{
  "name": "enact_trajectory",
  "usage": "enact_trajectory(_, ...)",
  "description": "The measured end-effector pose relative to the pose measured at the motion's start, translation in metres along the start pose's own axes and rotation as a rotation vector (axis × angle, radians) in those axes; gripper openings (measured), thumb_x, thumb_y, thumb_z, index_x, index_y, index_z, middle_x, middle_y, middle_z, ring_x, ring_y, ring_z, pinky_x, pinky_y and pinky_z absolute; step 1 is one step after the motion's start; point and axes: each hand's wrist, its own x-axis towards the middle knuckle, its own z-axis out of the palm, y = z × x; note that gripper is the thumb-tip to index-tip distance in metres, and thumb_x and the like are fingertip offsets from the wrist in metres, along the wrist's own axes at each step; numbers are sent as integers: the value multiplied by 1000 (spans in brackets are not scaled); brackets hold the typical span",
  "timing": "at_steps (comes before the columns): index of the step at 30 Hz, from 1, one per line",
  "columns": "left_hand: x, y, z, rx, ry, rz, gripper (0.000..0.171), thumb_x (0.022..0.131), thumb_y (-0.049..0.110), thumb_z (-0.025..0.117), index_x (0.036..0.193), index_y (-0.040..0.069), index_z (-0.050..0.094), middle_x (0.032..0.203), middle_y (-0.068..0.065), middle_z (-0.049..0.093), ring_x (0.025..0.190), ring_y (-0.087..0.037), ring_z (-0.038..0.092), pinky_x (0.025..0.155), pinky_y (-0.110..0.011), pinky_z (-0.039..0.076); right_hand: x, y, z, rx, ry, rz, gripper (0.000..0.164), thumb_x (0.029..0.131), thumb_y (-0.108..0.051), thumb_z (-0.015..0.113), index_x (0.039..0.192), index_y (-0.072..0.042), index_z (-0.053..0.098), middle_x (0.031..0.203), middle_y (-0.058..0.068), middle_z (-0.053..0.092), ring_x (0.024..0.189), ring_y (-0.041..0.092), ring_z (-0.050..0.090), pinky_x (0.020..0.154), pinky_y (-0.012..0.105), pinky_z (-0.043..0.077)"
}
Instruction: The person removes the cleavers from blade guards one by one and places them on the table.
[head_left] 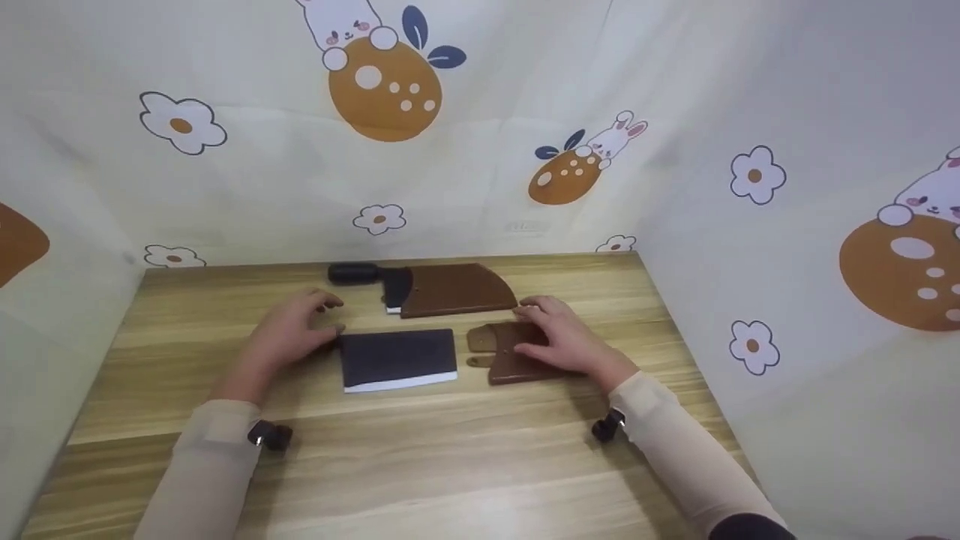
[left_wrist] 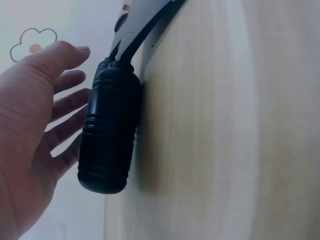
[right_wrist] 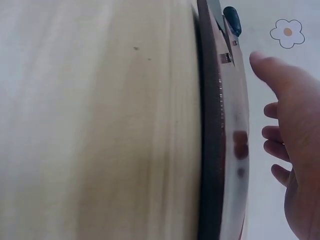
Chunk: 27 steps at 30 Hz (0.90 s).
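A bare cleaver with a dark blade (head_left: 397, 356) and a bright edge lies on the wooden table. Its black handle (left_wrist: 107, 135) shows in the left wrist view and is hidden by my left hand (head_left: 289, 330) in the head view. That hand hovers around the handle, fingers spread and relaxed. My right hand (head_left: 566, 337) is held over an unfilled brown leather sheath (head_left: 517, 367), fingers loosely extended, apart from the sheath's glossy face (right_wrist: 235, 110). Behind lies a second cleaver with a black handle (head_left: 354, 273), its blade mostly inside a brown sheath (head_left: 461, 289).
The wood-grain table (head_left: 420, 465) runs back to a pale curtain (head_left: 480, 172) printed with flowers and rabbits, which also encloses both sides. A small black camera (head_left: 271, 435) sits on the left wrist and another (head_left: 607, 426) on the right.
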Motion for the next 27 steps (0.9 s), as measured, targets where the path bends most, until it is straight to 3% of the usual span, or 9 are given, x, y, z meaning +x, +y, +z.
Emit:
enact_trajectory(4,13,1,-2,7,44,32,42,99,21,83,135,4,71,133,-20,67,127,-45,63,106,-68,50,13,1,-1,-19,31,-19,66,95,-38,88,147,-2,66,149,18,59,137,37,55,118,55,45)
enact_trajectory(11,37,-2,-3,66,132,89,41,93,19,86,129,3,73,132,-19,65,126,-44,59,109,-65,47,37,-6,-6,-40,15,-17,65,95,-37,89,146,-2,67,147,17,60,133,36,57,116,53,46)
enact_trajectory(19,64,-1,-4,138,87,45,48,95,25,84,135,2,70,140,-22,62,134,-47,51,116,-67,37,71,-13,-8,-53,-32,6,72,94,-42,88,151,-4,64,151,18,57,138,37,55,119,53,44)
enact_trajectory(23,79,2,0,178,56,5,50,97,29,82,137,3,68,144,-21,59,138,-46,48,119,-68,33,88,-15,-4,-61,-77,22,78,95,-49,85,156,-7,60,153,17,56,140,35,54,119,51,45)
enact_trajectory(27,91,3,7,192,39,6,49,99,30,81,139,5,69,147,-21,59,142,-46,47,122,-68,31,106,-20,2,-68,-107,31,82,94,-54,84,159,-10,57,157,16,53,143,33,52,121,49,45)
